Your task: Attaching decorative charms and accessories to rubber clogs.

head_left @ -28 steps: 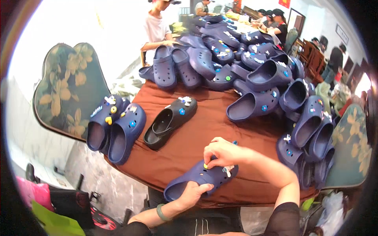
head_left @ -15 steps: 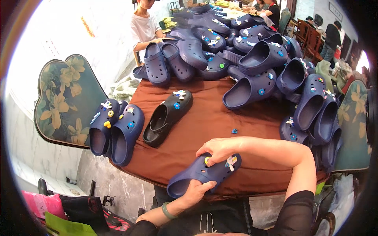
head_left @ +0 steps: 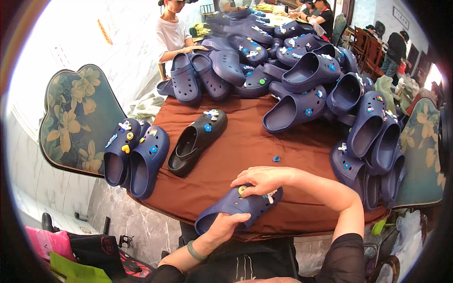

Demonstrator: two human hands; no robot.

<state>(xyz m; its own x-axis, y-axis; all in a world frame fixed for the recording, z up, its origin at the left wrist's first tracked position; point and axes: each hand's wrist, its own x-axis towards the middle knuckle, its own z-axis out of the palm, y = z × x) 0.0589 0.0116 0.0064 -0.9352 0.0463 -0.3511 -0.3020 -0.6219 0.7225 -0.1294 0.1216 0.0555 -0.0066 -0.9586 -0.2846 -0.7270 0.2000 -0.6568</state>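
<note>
Our left hand (head_left: 225,225) wraps its grip around the heel of a navy clog (head_left: 238,208) at the near edge of the table (head_left: 245,141). Our right hand (head_left: 264,180) presses fingertips together on a yellow charm (head_left: 242,189) at the toe. If we push off-centre, the charm may pop loose and roll towards the small blue charm (head_left: 276,158) lying beyond.

You get bright daylight blowing out the upper left, perhaps from a window; the fisheye rim bends and darkens.
</note>
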